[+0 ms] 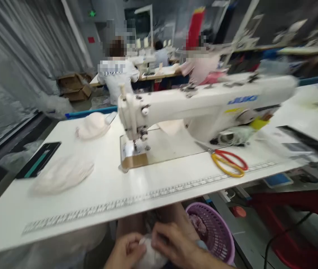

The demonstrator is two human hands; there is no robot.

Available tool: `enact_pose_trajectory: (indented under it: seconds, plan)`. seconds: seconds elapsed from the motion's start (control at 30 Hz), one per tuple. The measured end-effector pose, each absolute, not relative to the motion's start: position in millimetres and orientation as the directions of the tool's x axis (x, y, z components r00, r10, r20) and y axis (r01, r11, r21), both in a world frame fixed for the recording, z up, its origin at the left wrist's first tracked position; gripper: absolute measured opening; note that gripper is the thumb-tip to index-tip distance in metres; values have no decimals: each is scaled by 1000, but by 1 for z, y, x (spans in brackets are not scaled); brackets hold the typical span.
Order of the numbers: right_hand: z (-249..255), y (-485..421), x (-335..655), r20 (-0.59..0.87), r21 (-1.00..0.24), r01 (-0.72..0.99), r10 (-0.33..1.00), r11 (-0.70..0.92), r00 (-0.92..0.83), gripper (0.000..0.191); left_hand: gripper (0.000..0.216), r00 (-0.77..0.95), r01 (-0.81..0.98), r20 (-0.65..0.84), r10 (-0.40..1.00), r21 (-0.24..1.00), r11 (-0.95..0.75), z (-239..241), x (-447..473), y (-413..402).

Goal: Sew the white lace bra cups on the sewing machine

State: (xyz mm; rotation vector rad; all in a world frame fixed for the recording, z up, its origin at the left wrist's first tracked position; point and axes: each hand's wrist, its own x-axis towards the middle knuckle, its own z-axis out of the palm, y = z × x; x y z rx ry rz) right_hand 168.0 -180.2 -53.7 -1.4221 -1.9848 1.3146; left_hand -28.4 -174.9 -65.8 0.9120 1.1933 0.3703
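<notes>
Below the table's front edge, over my lap, my left hand (128, 250) and my right hand (173, 241) pinch a small pale piece of fabric (147, 254) between them. Its exact shape is blurred and partly covered by my fingers. Above them on the white table (105, 201) stands a white sewing machine (170, 104), its needle area toward the left. Two pale pink fabric pieces, a rounded one (93, 125) at the back and a flatter one (65, 173) in front, lie left of the machine.
Scissors (228, 162) with red and yellow handles lie right of the needle. A ruler strip (136, 201) runs along the front edge. A dark phone-like slab (39, 160) rests at the left edge. A purple basket (220, 231) stands below right, beside a red stool (296, 224). Other people sit beyond.
</notes>
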Motion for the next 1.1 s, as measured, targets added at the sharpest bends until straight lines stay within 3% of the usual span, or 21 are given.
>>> enact_pose_trajectory:
  seconds: [0.1,0.33,1.1]
  plan:
    - [-48,-180,169,-153,-876,471,864,107,-480,20,44,392,147,-597,700,792,593,-54,-28,-176]
    - [-58,-183,169,-223,-911,412,796,36,-563,26,42,398,64,-675,621,695,716,-49,-33,-183]
    - [-57,-181,169,-233,-913,408,782,29,-578,23,29,383,120,-600,702,786,607,-50,-37,-186]
